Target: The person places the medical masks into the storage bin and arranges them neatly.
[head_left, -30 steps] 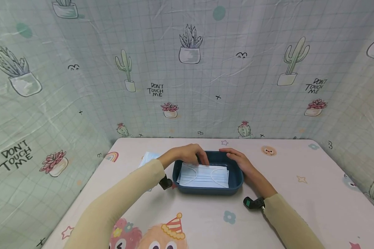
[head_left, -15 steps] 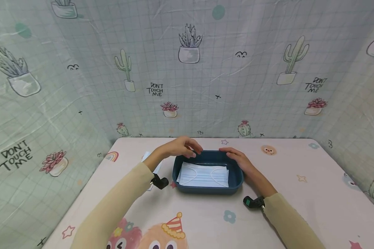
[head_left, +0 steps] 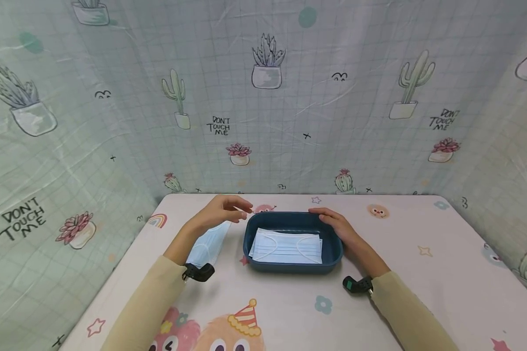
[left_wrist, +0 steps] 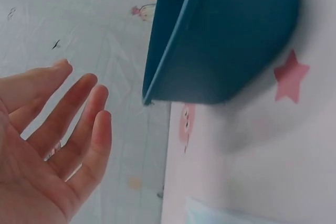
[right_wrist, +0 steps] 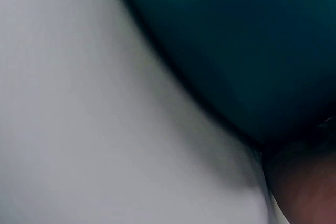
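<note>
A dark blue oblong bin (head_left: 290,268) sits on the table, with a small stack of light blue pleated face masks (head_left: 285,247) lying flat inside. White ear loops curve over the top mask. To the left of the bin, my empty left hand (head_left: 223,210) hovers with its fingers spread and loosely bent; the left wrist view has its palm and fingers (left_wrist: 86,145) apart from the bin wall. Beneath that wrist lies another face mask (head_left: 208,246), partly covered by the arm. My right hand (head_left: 339,225) rests at the bin's back right corner, its fingers extended along the rim.
The pale table (head_left: 404,292) carries printed cartoon figures, stars and flowers. Behind it hangs a grey sheet (head_left: 334,122) with cactus prints. A black wrist camera (head_left: 199,272) sits on the left wrist and another camera (head_left: 356,284) on the right.
My left hand has come up out of the bin, empty, and moved left over the table, uncovering the bin's left end. The right hand, bin and stacked masks stay put.
</note>
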Tool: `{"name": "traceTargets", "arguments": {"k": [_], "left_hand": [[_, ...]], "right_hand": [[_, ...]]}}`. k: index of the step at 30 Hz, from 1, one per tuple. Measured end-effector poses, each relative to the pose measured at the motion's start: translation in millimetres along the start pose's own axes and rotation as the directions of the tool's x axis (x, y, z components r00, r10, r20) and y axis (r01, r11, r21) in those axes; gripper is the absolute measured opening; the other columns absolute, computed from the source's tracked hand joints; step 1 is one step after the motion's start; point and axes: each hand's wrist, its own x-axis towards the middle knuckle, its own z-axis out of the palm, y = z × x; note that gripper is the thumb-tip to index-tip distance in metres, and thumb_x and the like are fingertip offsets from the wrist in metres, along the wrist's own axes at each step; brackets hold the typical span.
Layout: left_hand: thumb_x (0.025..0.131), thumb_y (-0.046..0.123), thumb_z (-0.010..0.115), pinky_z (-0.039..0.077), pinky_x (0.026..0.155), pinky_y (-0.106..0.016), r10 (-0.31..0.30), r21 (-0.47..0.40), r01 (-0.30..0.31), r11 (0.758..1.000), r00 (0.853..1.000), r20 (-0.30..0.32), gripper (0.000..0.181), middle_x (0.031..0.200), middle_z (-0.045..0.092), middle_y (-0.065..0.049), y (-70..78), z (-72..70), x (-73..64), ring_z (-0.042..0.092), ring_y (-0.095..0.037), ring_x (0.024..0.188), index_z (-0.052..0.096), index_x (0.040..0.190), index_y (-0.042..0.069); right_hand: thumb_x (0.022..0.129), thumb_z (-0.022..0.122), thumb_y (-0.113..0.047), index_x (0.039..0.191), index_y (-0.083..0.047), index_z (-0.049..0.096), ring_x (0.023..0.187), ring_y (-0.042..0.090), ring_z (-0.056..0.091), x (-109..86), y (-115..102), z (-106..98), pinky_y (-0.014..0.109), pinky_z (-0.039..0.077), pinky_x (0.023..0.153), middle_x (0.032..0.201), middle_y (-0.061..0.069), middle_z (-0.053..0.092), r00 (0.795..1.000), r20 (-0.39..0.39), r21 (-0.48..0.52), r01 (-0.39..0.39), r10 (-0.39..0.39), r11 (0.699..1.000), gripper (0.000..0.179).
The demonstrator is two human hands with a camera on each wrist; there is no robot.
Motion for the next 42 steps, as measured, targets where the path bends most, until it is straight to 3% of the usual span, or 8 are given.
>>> {"name": "traceTargets", "arguments": {"k": [5, 11, 19, 23, 27, 33, 38, 42], "left_hand": [[0.099, 0.021, 0.068, 0.062, 0.09, -0.034, -0.043, -0.044, 0.039, 0.998, 0.995, -0.095, 0.033, 0.129, 0.071, -0.012, -18.1, -10.6, -25.9, 0.072, -0.022, 0.108, 0.069, 0.131, 0.013], [0.1, 0.022, 0.068, 0.062, 0.089, -0.032, -0.059, -0.087, 0.044, 0.995, 0.983, -0.177, 0.037, 0.13, 0.069, -0.02, -41.1, -17.5, -51.1, 0.072, -0.025, 0.105, 0.066, 0.133, 0.007], [0.101, 0.014, 0.065, 0.06, 0.083, -0.022, -0.096, -0.098, 0.067, 0.993, 0.937, -0.336, 0.036, 0.127, 0.07, -0.024, -66.4, -12.8, -75.2, 0.074, -0.023, 0.1, 0.064, 0.134, 0.0], [0.1, 0.013, 0.066, 0.06, 0.08, -0.022, -0.121, -0.083, 0.095, 0.992, 0.91, -0.397, 0.034, 0.125, 0.07, -0.025, -77.0, -10.6, -82.1, 0.074, -0.03, 0.101, 0.065, 0.132, 0.0], [0.099, 0.012, 0.067, 0.059, 0.08, -0.023, -0.132, 0.0, 0.149, 0.989, 0.88, -0.456, 0.033, 0.123, 0.072, -0.021, -87.4, -11.3, -84.3, 0.072, -0.033, 0.105, 0.067, 0.131, 0.002], [0.1, 0.012, 0.065, 0.055, 0.098, -0.046, -0.136, 0.132, 0.24, 0.962, 0.838, -0.528, 0.031, 0.127, 0.072, -0.017, -100.3, -18.3, -87.7, 0.067, -0.036, 0.118, 0.069, 0.13, 0.007], [0.1, 0.013, 0.063, 0.049, 0.107, -0.056, -0.168, 0.14, 0.29, 0.947, 0.816, -0.553, 0.033, 0.133, 0.067, -0.02, -106.0, -26.5, -94.3, 0.062, -0.041, 0.125, 0.066, 0.132, 0.007], [0.101, 0.015, 0.063, 0.048, 0.109, -0.057, -0.208, 0.128, 0.322, 0.938, 0.819, -0.535, 0.036, 0.137, 0.064, -0.022, -109.1, -29.3, -98.4, 0.06, -0.042, 0.127, 0.063, 0.136, 0.006]], "right_hand": [[0.111, 0.044, -0.026, 0.149, -0.011, 0.055, 0.158, 0.034, 0.025, -0.9, 0.3, 0.4, 0.062, 0.01, 0.13, 0.164, 0.012, 0.042, 1.0, -0.002, -0.004, -0.016, 0.016, 1.0, 0.043], [0.111, 0.044, -0.027, 0.15, -0.011, 0.054, 0.158, 0.034, 0.025, -0.9, -0.2, 1.0, 0.062, 0.01, 0.129, 0.164, 0.012, 0.041, 1.0, 0.002, -0.022, -0.015, 0.015, 1.0, 0.043], [0.111, 0.045, -0.026, 0.149, -0.009, 0.054, 0.158, 0.034, 0.025, -0.7, 1.2, 0.7, 0.062, 0.009, 0.13, 0.164, 0.013, 0.042, 1.0, 0.004, -0.006, 0.0, 0.0, 1.0, 0.044], [0.11, 0.045, -0.027, 0.149, -0.011, 0.054, 0.159, 0.033, 0.024, -0.4, 1.3, 0.7, 0.062, 0.009, 0.13, 0.164, 0.012, 0.041, 1.0, 0.005, 0.001, -0.006, 0.006, 1.0, 0.043], [0.11, 0.045, -0.026, 0.149, -0.011, 0.055, 0.159, 0.033, 0.025, -0.3, 2.5, 1.1, 0.061, 0.01, 0.13, 0.164, 0.011, 0.042, 1.0, 0.005, 0.015, -0.006, 0.006, 1.0, 0.042], [0.11, 0.044, -0.025, 0.149, -0.011, 0.055, 0.159, 0.033, 0.024, 0.6, 2.0, 0.7, 0.062, 0.011, 0.13, 0.164, 0.012, 0.042, 1.0, 0.004, 0.004, -0.003, 0.003, 1.0, 0.042], [0.111, 0.043, -0.025, 0.148, -0.011, 0.056, 0.159, 0.033, 0.024, 0.7, 1.4, 0.2, 0.062, 0.011, 0.129, 0.163, 0.011, 0.043, 1.0, -0.004, -0.009, -0.005, 0.005, 1.0, 0.042], [0.111, 0.043, -0.026, 0.149, -0.012, 0.055, 0.159, 0.034, 0.024, 0.1, 2.5, 0.8, 0.063, 0.011, 0.129, 0.164, 0.012, 0.042, 1.0, 0.001, -0.029, -0.007, 0.007, 1.0, 0.042]]}}
